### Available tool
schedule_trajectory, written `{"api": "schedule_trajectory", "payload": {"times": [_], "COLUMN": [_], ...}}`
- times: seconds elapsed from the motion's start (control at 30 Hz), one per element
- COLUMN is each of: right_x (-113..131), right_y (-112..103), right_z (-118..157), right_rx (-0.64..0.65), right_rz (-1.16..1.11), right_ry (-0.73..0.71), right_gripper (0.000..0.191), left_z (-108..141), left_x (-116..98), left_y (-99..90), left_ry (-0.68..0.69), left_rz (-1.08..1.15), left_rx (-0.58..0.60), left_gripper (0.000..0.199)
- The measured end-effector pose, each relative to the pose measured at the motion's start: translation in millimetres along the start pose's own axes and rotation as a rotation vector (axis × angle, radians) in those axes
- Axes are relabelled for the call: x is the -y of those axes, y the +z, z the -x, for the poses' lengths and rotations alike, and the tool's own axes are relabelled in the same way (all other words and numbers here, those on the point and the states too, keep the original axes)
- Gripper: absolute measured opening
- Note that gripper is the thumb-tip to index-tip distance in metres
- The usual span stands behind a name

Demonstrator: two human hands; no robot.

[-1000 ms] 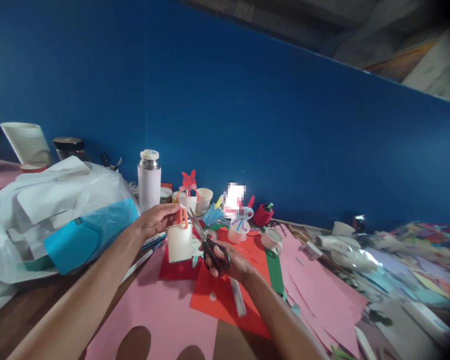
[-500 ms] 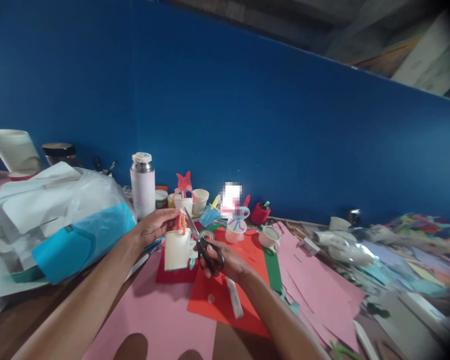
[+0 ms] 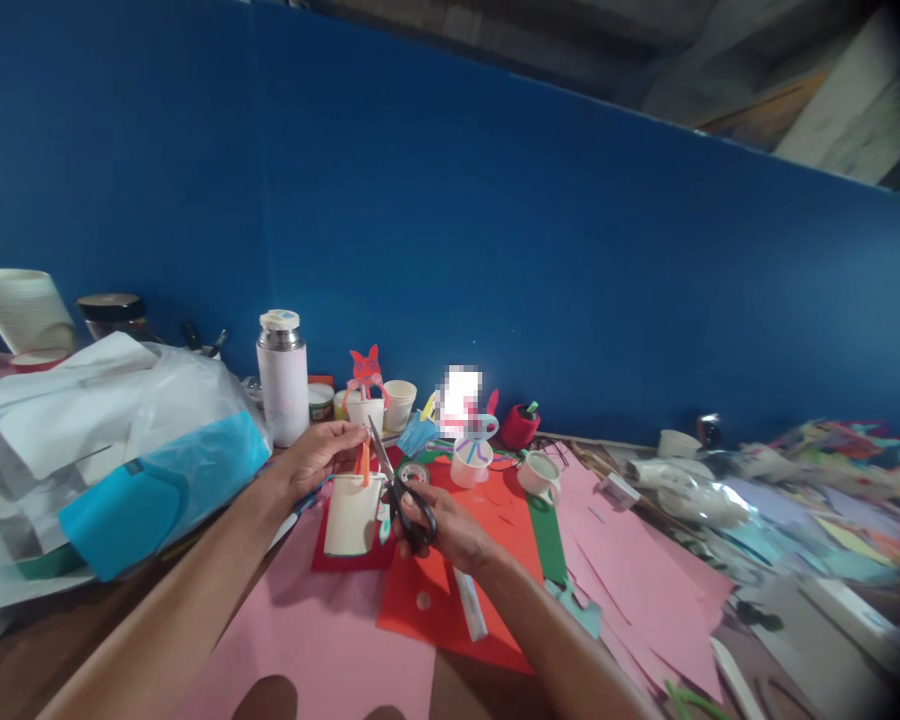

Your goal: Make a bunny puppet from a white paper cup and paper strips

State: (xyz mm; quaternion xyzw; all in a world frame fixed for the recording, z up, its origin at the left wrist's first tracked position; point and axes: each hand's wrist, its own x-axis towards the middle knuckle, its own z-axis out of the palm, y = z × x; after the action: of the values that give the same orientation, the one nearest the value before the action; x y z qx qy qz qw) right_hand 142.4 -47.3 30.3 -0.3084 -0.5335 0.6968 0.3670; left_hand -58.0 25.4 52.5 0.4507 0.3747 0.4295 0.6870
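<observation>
My left hand (image 3: pixel 321 455) is closed in a pinch at the top of an orange strip (image 3: pixel 365 466), perhaps a pipe cleaner. That strip rises from a white paper cup (image 3: pixel 349 522), which sits below my fingers over a dark red sheet. My right hand (image 3: pixel 450 528) grips black-handled scissors (image 3: pixel 394 482) with the blades pointing up and left. Their tips are beside my left fingertips and the strip; I cannot tell whether they touch. A small white piece with green marks (image 3: pixel 384 518) shows at the cup's right side.
Behind stand a white flask (image 3: pixel 283 385), a cup with a red paper cat figure (image 3: pixel 365 410), a cup with purple strands (image 3: pixel 471 462) and a handled cup (image 3: pixel 539 476). Left is a plastic bag (image 3: pixel 195 390). Orange (image 3: pixel 439 625) and pink sheets (image 3: pixel 630 560) cover the table.
The scissors and my right hand have shifted slightly left, toward the strip. My left hand has moved slightly down and right, and the cup sits a little lower in view.
</observation>
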Motion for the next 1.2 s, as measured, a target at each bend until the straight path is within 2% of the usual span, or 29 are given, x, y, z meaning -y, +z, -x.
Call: {"api": "schedule_trajectory", "payload": {"times": [0.4, 0.67, 1.2], "right_x": [2, -7, -16], "right_y": [4, 3, 7], "right_z": [-1, -2, -1], "right_rx": [-0.036, -0.052, -0.047], "right_rz": [-0.050, -0.128, -0.236], "right_ry": [0.006, -0.024, -0.072], "right_gripper": [0.045, 0.040, 0.041], "left_z": [2, 3, 2], "left_x": [0, -2, 0], "left_y": [13.6, 16.2, 10.5], "left_ry": [0.032, 0.009, 0.025], "left_rz": [0.000, 0.027, 0.045], "left_rx": [-0.062, -0.078, -0.016], "left_gripper": [0.017, 0.011, 0.012]}}
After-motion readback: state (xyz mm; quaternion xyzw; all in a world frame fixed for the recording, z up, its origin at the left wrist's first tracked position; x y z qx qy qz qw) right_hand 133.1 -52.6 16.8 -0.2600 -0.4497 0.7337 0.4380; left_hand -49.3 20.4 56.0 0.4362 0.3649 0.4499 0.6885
